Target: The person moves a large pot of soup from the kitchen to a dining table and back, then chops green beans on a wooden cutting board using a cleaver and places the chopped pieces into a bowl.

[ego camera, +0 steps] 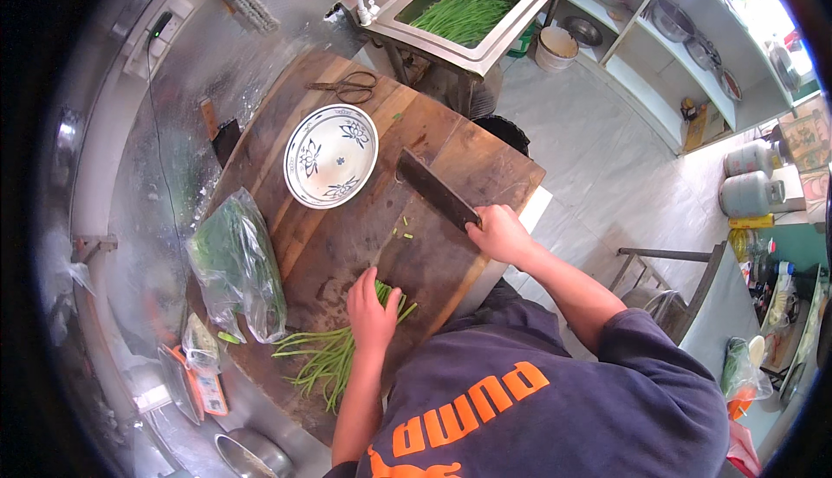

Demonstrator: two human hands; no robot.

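My right hand grips the handle of a dark, broad-bladed cleaver. Its blade points away from me over the wooden board. My left hand holds down a bunch of long green vegetable stems, thumb and fingers across it. Cut ends show beyond the thumb, and the loose lengths trail toward the near left of the board. Between the hands and the cleaver lie a few short cut green pieces. A white bowl with blue flower patterns sits farther back, with nothing in it.
Iron scissors lie at the board's far edge. On the left is a clear plastic bag of greens; behind it, a wooden-handled tool. A metal sink beyond the board holds long greens. A metal basin stands lower left.
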